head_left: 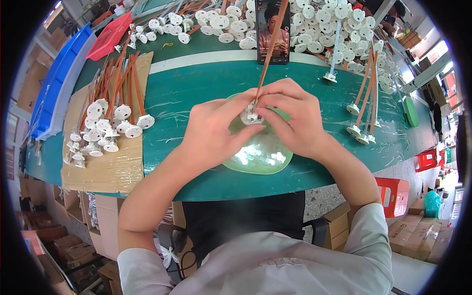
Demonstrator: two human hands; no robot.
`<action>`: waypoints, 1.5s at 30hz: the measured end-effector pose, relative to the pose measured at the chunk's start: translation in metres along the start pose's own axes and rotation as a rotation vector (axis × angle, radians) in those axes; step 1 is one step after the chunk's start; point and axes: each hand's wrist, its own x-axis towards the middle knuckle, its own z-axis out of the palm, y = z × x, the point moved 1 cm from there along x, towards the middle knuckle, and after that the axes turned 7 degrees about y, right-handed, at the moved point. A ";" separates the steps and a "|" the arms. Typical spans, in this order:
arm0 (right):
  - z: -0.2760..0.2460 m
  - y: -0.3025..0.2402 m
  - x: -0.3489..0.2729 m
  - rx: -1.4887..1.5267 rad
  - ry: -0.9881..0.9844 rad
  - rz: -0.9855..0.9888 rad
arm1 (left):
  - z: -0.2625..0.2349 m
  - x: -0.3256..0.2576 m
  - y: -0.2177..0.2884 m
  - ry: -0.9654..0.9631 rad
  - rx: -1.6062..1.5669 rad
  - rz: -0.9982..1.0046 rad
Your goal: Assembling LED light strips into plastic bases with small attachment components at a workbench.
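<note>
Both hands (210, 125) (301, 115) hold one white fitting (251, 117) over a green dish (263, 168).

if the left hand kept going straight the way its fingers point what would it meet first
The white round piece at the fingertips of the left hand; just past it, probably the right hand, though depth is hard to judge.

Blue tray (63, 78) beside red basket (109, 37) at left, phone (263, 39), red stool (400, 197) near cardboard boxes (412, 237)
</note>
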 end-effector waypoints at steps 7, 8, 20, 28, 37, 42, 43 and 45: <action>0.002 -0.007 0.000 -0.190 0.153 -0.174 | -0.001 0.003 0.001 0.010 -0.035 -0.100; 0.002 -0.007 0.000 -0.144 0.146 -0.085 | -0.001 0.002 0.001 0.012 -0.049 -0.129; -0.005 -0.001 0.005 -0.268 0.267 -0.241 | -0.004 0.001 0.000 -0.054 -0.047 -0.187; -0.013 0.012 0.008 -0.297 0.267 -0.118 | -0.001 0.002 -0.002 -0.046 -0.042 -0.161; -0.036 0.035 0.016 -0.412 0.480 -0.045 | -0.006 0.004 -0.005 -0.067 -0.382 -0.269; -0.046 0.054 0.021 -0.471 0.506 0.034 | -0.042 0.024 -0.003 -0.035 -0.633 -0.435; -0.048 0.058 0.021 -0.514 0.412 0.076 | -0.059 0.031 -0.009 -0.021 -0.535 -0.452; -0.049 0.057 0.020 -0.556 0.267 0.149 | -0.106 0.046 -0.021 -0.056 -0.148 -0.446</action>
